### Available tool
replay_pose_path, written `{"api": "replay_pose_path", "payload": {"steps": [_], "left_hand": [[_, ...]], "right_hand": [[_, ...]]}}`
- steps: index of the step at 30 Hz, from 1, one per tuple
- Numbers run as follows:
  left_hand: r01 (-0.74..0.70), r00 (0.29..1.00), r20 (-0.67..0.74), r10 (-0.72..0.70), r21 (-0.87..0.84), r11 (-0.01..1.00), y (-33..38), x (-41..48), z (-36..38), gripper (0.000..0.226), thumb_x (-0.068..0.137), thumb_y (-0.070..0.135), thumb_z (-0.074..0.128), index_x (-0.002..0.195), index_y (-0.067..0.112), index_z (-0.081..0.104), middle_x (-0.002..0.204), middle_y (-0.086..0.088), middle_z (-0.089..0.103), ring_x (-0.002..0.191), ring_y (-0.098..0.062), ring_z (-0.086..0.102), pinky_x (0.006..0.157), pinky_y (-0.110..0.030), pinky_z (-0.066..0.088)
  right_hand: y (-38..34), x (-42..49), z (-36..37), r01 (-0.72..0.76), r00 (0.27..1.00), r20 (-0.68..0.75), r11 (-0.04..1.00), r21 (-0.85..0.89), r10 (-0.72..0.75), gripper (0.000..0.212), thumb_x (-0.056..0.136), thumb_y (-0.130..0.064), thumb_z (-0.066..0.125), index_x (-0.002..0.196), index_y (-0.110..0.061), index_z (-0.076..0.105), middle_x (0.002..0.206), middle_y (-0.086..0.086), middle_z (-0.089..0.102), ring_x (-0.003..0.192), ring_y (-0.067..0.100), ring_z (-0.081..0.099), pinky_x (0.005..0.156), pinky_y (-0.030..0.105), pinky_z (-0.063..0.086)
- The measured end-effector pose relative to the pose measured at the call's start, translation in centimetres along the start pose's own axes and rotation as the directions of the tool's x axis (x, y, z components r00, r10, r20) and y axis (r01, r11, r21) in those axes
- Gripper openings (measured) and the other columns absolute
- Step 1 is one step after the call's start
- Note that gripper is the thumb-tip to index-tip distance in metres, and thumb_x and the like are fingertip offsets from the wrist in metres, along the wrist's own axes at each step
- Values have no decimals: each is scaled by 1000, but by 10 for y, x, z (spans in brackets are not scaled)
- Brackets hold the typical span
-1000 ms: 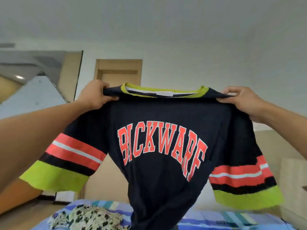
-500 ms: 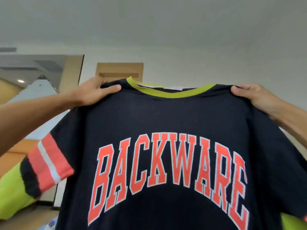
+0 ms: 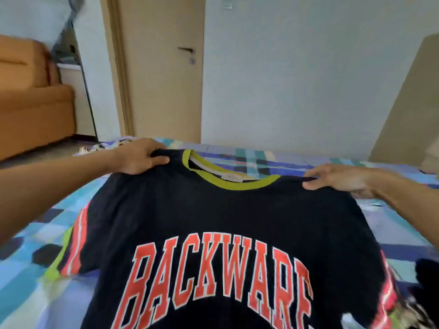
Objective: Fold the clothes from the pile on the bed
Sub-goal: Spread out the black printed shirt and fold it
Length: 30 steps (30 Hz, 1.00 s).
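A dark navy T-shirt [image 3: 228,214] with a yellow-green collar and orange "BACKWARE" lettering stretches out over the bed [image 3: 33,276], front side up. My left hand [image 3: 140,156] grips its left shoulder, thumb on top of the cloth. My right hand [image 3: 342,178] pinches the right shoulder. The left sleeve [image 3: 73,248], striped orange, white and lime, lies on the sheet. The right sleeve's striped edge [image 3: 387,295] shows blurred at the lower right. The shirt's hem is out of frame.
The bed has a blue, purple and teal patchwork sheet. A patterned garment [image 3: 95,147] lies at the far left edge of the bed, and dark clothing [image 3: 425,279] sits at the right. Beyond are a closed door [image 3: 164,67], an orange sofa [image 3: 33,98] and a white wall.
The shirt came down from held up in the air to spread low over the bed. The camera tilted down, so the bed and door now show behind it.
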<state>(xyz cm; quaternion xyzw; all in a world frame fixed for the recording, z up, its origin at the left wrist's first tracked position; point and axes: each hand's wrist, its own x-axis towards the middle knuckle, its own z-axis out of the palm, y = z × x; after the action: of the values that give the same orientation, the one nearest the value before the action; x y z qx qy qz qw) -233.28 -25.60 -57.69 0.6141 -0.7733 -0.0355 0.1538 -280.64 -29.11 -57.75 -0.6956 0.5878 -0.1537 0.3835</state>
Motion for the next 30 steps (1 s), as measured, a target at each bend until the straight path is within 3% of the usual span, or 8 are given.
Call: {"api": "replay_pose_path", "payload": {"steps": [3, 11, 14, 16, 20, 24, 28, 30], "left_hand": [[73, 996, 41, -76, 84, 994, -33, 27, 85, 29, 100, 41, 53, 104, 15, 63, 95, -1, 62, 95, -29, 60, 80, -37, 46], [280, 959, -22, -281, 194, 940, -56, 80, 194, 26, 97, 45, 54, 96, 19, 50, 100, -9, 63, 86, -28, 56, 72, -37, 46], [333, 925, 63, -375, 338, 880, -51, 79, 228, 33, 95, 37, 57, 114, 13, 46, 120, -14, 58, 112, -35, 55, 95, -45, 42], [360, 926, -33, -376, 378, 853, -35, 78, 239, 43, 90, 27, 57, 127, 10, 43, 130, -16, 50, 124, -38, 45, 106, -50, 31], [97, 964, -263, -45, 189, 977, 40, 75, 252, 36, 88, 21, 53, 124, 14, 49, 124, -12, 49, 118, -34, 42, 102, -48, 33], [-179, 981, -90, 173, -58, 982, 136, 61, 282, 38, 96, 40, 48, 129, 21, 50, 129, -4, 50, 120, -26, 45, 103, -43, 37], [-103, 986, 120, 117, -113, 988, 188, 55, 327, 53, 100, 52, 34, 145, 24, 40, 149, -4, 40, 140, -27, 33, 117, -46, 25], [-68, 979, 190, 80, -69, 995, 192, 48, 348, 62, 100, 58, 25, 153, 26, 29, 161, -4, 25, 151, -26, 15, 123, -49, 10]], "right_hand": [[38, 61, 48, -60, 995, -85, 995, -83, 53, 15, 91, -26, 71, 100, -15, 72, 102, 7, 74, 91, 24, 72, 77, 32, 57], [91, 154, 107, 25, 919, -381, 978, -206, -103, 14, 90, -25, 72, 91, -13, 64, 106, 12, 67, 103, 29, 60, 87, 35, 44], [120, 162, 127, -27, 968, -249, 966, -257, -40, 27, 90, -35, 71, 103, -14, 62, 93, 0, 60, 96, 25, 55, 80, 31, 42], [135, 158, 128, -107, 991, -110, 940, -325, 74, 45, 90, -51, 65, 119, -18, 57, 104, -3, 54, 101, 20, 52, 88, 30, 40], [149, 141, 103, -190, 981, -41, 905, -380, 189, 63, 80, -74, 59, 120, -25, 60, 118, -3, 60, 107, 18, 59, 99, 36, 45], [153, 111, 82, -287, 939, 89, 900, -327, 332, 75, 61, -81, 69, 109, -23, 67, 106, -3, 72, 95, 15, 71, 79, 29, 54], [162, 83, 75, -386, 884, 178, 890, -244, 432, 93, 52, -68, 87, 124, -15, 63, 116, 3, 73, 108, 24, 70, 103, 45, 51], [165, 69, 73, -418, 849, 257, 884, -207, 462, 83, 60, -54, 90, 126, -14, 62, 113, 6, 75, 105, 27, 72, 99, 45, 53]]}}
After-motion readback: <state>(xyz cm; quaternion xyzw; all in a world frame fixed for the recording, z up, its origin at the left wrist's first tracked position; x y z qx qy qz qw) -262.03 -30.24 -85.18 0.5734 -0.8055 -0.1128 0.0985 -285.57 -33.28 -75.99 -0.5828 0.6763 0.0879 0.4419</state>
